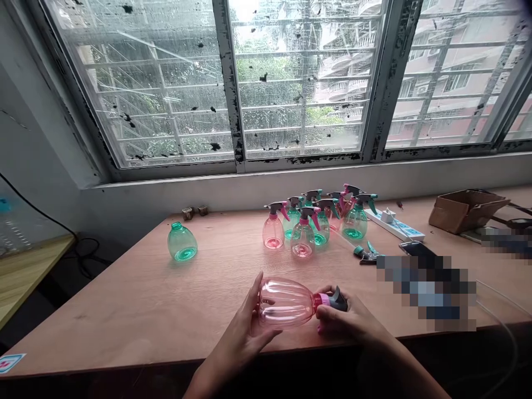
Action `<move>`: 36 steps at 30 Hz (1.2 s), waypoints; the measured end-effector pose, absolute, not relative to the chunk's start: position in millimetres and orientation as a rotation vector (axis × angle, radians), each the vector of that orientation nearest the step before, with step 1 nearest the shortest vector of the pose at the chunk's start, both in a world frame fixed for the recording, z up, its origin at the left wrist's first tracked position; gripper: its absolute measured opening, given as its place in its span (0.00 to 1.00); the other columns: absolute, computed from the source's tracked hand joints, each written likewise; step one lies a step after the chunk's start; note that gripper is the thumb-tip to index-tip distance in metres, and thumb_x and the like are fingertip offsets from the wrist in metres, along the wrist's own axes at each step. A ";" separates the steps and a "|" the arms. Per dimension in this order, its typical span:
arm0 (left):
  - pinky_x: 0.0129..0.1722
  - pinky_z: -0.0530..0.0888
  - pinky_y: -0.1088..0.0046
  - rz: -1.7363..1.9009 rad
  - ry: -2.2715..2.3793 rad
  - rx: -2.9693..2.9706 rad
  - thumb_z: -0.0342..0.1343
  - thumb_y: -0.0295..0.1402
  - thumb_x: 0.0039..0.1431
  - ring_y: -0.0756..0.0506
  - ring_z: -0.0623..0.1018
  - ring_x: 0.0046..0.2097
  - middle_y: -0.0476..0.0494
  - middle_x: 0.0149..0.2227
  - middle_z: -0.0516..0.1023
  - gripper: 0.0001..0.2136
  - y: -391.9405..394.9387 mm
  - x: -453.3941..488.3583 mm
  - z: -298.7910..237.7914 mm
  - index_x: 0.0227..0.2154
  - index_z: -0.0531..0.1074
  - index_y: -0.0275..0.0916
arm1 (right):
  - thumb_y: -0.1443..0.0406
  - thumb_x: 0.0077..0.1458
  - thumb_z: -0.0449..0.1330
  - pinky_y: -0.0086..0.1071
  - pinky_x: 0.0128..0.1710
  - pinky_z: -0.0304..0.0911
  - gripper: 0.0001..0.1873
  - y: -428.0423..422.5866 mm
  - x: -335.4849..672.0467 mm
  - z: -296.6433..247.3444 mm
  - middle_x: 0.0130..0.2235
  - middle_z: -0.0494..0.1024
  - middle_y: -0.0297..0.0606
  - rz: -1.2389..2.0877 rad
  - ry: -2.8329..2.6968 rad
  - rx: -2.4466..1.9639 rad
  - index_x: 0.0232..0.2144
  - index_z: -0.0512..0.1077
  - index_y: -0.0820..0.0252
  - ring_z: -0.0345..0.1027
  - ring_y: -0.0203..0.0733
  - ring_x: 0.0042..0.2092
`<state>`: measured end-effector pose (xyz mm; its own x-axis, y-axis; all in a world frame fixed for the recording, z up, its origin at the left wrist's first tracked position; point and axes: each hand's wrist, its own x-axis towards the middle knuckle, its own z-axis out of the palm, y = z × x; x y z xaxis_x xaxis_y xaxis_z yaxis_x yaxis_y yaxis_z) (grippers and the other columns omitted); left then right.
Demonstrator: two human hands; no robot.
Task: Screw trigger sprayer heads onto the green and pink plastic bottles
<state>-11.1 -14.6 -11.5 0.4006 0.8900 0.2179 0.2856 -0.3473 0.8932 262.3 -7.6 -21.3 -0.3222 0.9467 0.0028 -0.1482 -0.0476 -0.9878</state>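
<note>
The left hand (249, 321) curls around the ribbed body of a pink plastic spray bottle (285, 303), and the right hand (347, 318) is closed on its sprayer head (337, 300), so the bottle's long axis runs sideways, head toward the right hand. Both hands are just inside the near edge of the wooden table (124, 316), with a cluster of spray bottles (302, 238) ahead and a green bottle (182, 242) well left.

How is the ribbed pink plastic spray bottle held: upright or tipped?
Tipped: the bottle lies sideways between left hand and right hand.
</note>
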 end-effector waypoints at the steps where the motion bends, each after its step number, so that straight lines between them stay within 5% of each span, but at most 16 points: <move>1: 0.60 0.66 0.57 0.926 1.020 1.837 0.64 0.30 0.57 0.40 0.73 0.55 0.38 0.64 0.62 0.48 -15.0 -11.2 -11.0 0.69 0.35 0.55 | 0.55 0.50 0.71 0.37 0.36 0.74 0.21 -7.9 262.3 -21.4 0.30 0.77 0.33 1.528 -1.317 -0.936 0.39 0.70 0.61 0.75 0.40 0.31; 6: 0.62 0.64 0.55 0.885 1.045 1.770 0.66 0.34 0.55 0.37 0.71 0.58 0.35 0.57 0.69 0.50 -17.9 -12.6 -8.3 0.70 0.35 0.44 | 0.55 0.50 0.71 0.38 0.37 0.74 0.21 -7.8 262.3 -21.4 0.31 0.78 0.33 1.529 -1.333 -0.946 0.39 0.70 0.60 0.75 0.41 0.31; 11: 0.62 0.64 0.57 0.903 1.029 1.823 0.66 0.33 0.56 0.39 0.71 0.58 0.35 0.66 0.58 0.49 -17.2 -12.4 -10.5 0.70 0.37 0.51 | 0.54 0.49 0.71 0.40 0.38 0.75 0.22 -7.6 262.0 -19.7 0.31 0.77 0.33 1.512 -1.315 -0.968 0.39 0.70 0.60 0.75 0.42 0.31; 16: 0.62 0.63 0.56 0.876 1.076 1.842 0.66 0.32 0.55 0.39 0.73 0.56 0.37 0.55 0.72 0.51 -20.1 -11.3 -9.6 0.70 0.33 0.48 | 0.53 0.48 0.72 0.40 0.37 0.74 0.22 -9.6 261.0 -16.4 0.30 0.78 0.33 1.532 -1.280 -0.969 0.38 0.70 0.59 0.75 0.43 0.31; 27: 0.61 0.66 0.58 0.909 1.059 1.859 0.62 0.32 0.59 0.41 0.75 0.54 0.39 0.56 0.72 0.46 -18.2 -11.1 -8.1 0.70 0.36 0.51 | 0.49 0.43 0.73 0.38 0.33 0.74 0.27 -5.3 259.3 -27.2 0.29 0.78 0.34 1.501 -1.252 -1.006 0.38 0.70 0.59 0.75 0.43 0.29; 32: 0.61 0.65 0.58 0.868 1.096 1.857 0.66 0.32 0.55 0.40 0.75 0.54 0.40 0.51 0.75 0.51 -21.5 -10.8 -4.2 0.70 0.33 0.46 | 0.49 0.43 0.73 0.38 0.32 0.74 0.27 -5.7 258.4 -27.4 0.30 0.79 0.35 1.489 -1.241 -0.993 0.37 0.70 0.59 0.75 0.43 0.28; 36: 0.62 0.63 0.58 0.863 1.073 1.835 0.64 0.36 0.57 0.38 0.72 0.57 0.36 0.55 0.73 0.46 -20.6 -11.5 -4.2 0.70 0.39 0.43 | 0.50 0.42 0.73 0.39 0.33 0.75 0.26 -6.4 257.9 -25.1 0.30 0.79 0.34 1.498 -1.226 -0.975 0.37 0.71 0.59 0.75 0.43 0.28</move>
